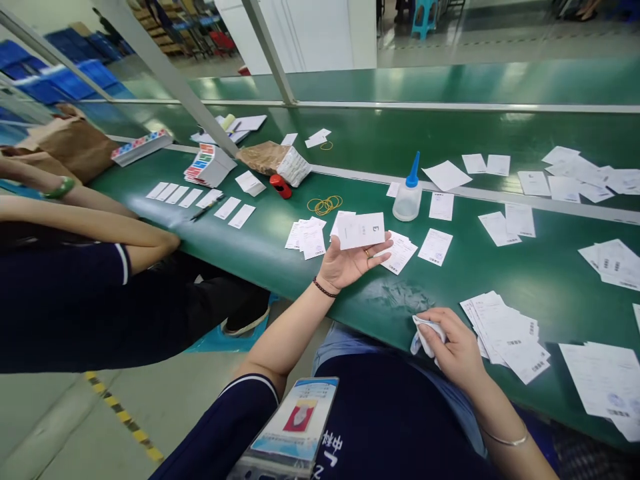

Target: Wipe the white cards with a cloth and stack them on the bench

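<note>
**Figure.** The left hand (pixel 350 263) is shown palm up above the green surface (pixel 380 293), wrist turned outward and fingers extended; the grip is open, with a white slip marked 3 (pixel 361 231) lying across the fingers. The right hand (pixel 450 343) is placed at 4 o'clock from the left, low over the surface edge, its grip closed on a crumpled white wipe (pixel 425 335). A stack of barcoded sheets (pixel 505 333) lies just beside the right hand, at 2 o'clock. A blue-capped plastic bottle (pixel 407 200) is seen at 1 o'clock from the left hand, and rubber bands (pixel 325 205) at 11 o'clock. A co-worker's forearm (pixel 85 230) is seen at 9 o'clock, resting against the surface edge.
</note>
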`<state>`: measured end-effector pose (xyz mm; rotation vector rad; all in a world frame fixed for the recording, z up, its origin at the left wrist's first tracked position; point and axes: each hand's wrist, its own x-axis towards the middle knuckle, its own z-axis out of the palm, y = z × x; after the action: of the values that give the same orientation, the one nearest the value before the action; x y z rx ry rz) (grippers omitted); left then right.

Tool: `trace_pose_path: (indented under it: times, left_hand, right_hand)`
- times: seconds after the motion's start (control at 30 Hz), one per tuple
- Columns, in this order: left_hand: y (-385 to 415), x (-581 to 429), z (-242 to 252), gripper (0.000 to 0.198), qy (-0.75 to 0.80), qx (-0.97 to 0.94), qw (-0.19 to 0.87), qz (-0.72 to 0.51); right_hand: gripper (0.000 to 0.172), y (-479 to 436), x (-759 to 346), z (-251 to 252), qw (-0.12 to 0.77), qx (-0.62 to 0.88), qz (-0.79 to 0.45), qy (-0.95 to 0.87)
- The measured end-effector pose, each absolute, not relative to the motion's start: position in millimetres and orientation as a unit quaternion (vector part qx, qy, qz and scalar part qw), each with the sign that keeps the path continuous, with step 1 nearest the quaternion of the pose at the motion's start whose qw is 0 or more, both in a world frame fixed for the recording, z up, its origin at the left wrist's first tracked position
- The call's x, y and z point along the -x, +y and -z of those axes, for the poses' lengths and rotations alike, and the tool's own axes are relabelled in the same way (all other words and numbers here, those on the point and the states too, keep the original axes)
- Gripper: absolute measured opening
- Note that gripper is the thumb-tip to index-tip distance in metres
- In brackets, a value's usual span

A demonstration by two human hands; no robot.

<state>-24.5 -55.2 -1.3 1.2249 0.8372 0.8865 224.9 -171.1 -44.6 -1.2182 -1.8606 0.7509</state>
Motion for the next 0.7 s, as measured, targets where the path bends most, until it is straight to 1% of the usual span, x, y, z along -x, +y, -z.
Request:
trace_pose_path:
  times: [0.07,0.2,0.37,0.43,0.53,0.7]
  left_hand:
    - [-59,22,-1,0.124,0.385,-0.536,0.646,-0.384]
    - [-68,18,-4,0.128,0.361,-0.517,0.673,-0.386]
    - [-103,-6,6,0.119,0.276,-0.453,0.756,-0.383]
    - [-120,-17,12,0.12,0.256,-0.437,0.773,-0.381]
    - [-140,-27,18,0.124,0.267,-0.438,0.78,-0.359]
    - [-154,-29,20,0.116,0.253,-0.422,0.803,-0.337]
  right_hand:
    - [0.016,-171,-225,47,0.387,0.479,-0.293,-0.731]
    - [0.017,-170,-224,46,0.402,0.482,-0.29,-0.723]
    - [0.016,-170,-219,22,0.454,0.507,-0.302,-0.668]
    - [0.014,-169,-215,8,0.469,0.504,-0.298,-0.661]
    - [0.015,-166,-206,-7,0.473,0.503,-0.266,-0.672]
    - [0.015,-163,-191,-8,0.453,0.489,-0.181,-0.723]
